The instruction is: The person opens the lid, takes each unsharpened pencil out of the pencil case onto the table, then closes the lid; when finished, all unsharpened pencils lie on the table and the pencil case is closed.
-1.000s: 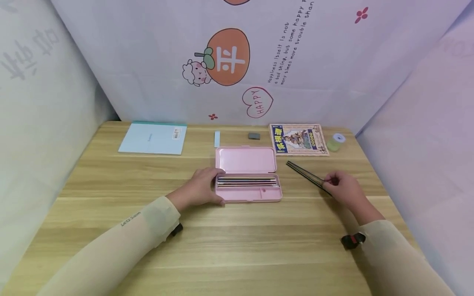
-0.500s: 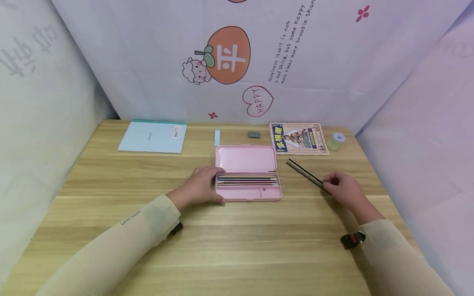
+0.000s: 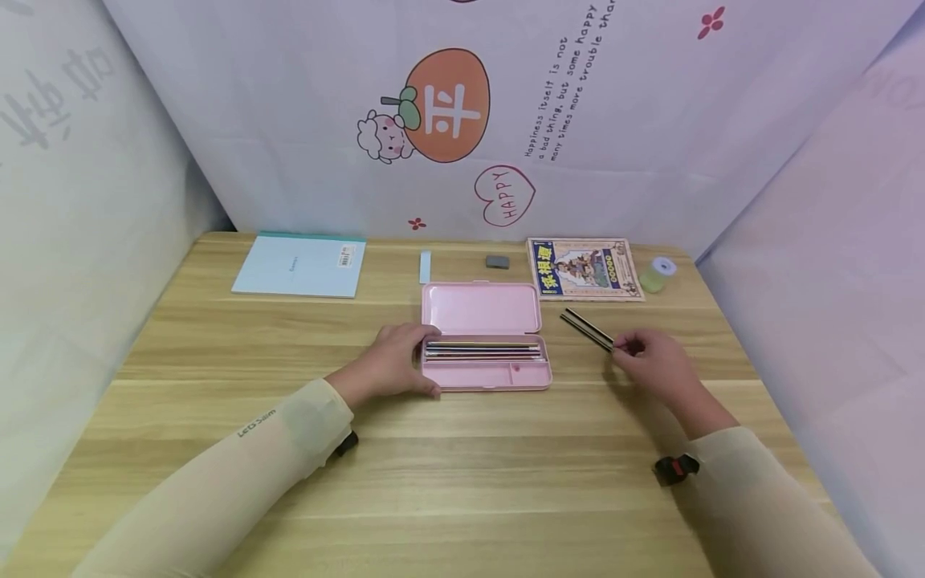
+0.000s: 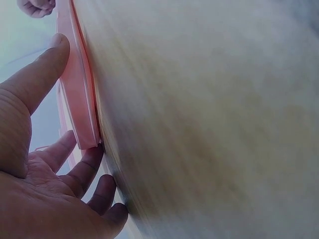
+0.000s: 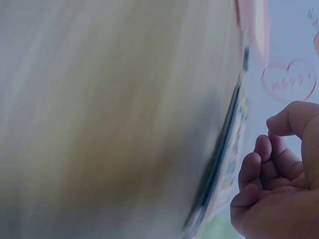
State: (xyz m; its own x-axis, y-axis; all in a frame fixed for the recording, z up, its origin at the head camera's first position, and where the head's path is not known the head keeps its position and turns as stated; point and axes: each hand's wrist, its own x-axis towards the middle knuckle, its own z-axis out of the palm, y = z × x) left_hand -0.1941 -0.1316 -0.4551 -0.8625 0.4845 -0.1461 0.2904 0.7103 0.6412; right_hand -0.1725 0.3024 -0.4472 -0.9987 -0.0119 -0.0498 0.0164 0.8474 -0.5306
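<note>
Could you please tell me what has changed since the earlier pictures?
The right hand has moved left along the two dark pencil-like sticks, its fingertips now nearer their far ends; whether it grips them is unclear. The left hand still holds the open pink pencil case, and the blue notebook stays put.

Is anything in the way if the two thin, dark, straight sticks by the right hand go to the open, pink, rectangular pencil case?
Nothing visible is: only brown, wood-grained tabletop lies between the sticks and the pencil case. The left hand grips the case's opposite end.
</note>
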